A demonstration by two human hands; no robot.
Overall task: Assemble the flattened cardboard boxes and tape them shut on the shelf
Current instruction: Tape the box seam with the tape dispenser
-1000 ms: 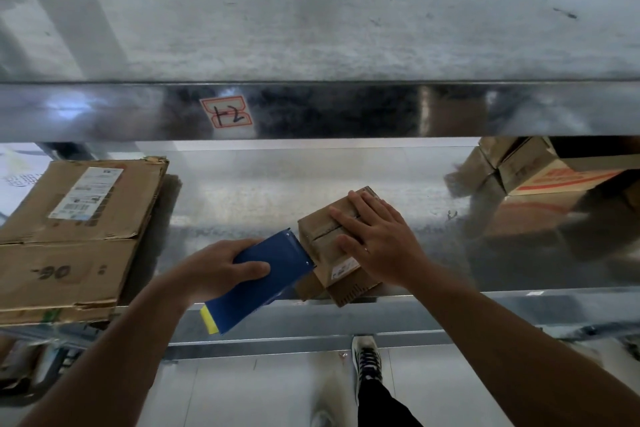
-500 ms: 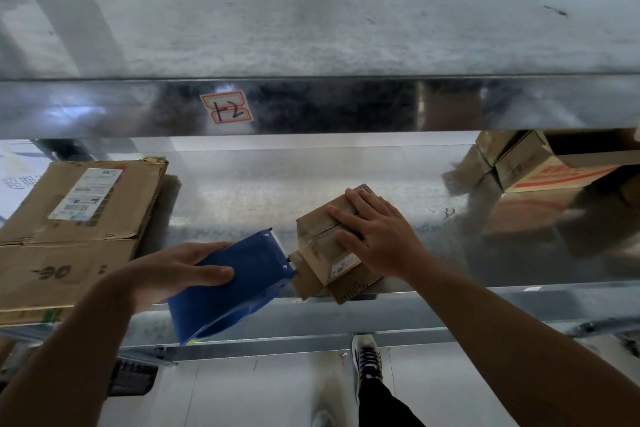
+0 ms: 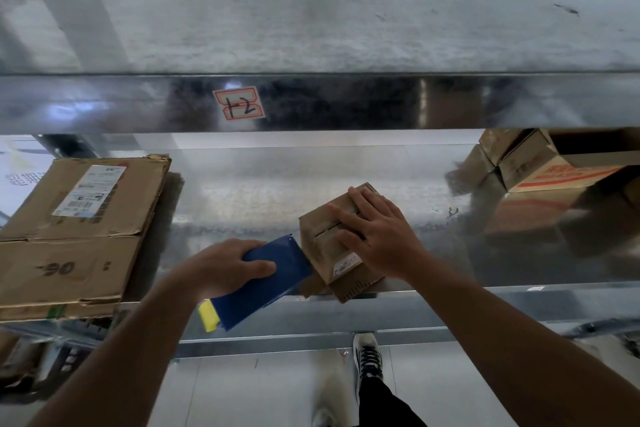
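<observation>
Small box (image 3: 327, 248) at front edge of steel shelf (image 3: 242, 198): R hand (image 3: 379, 239) flat on it, fingers spread. L hand (image 3: 225, 267) grips blue tape dispenser (image 3: 280, 282) just left of box. "12" sticker (image 3: 239, 104) above box; "06" flattened cardboard (image 3: 69, 243) well left.

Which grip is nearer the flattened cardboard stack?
Left. The left grip, holding the blue tape dispenser, is right of the stack; the right grip rests on the small box, farther right.

tape dispenser (image 3: 277, 282): blue, yellow end | small box (image 3: 332, 246): brown | label (image 3: 239, 108): red-outlined
</observation>
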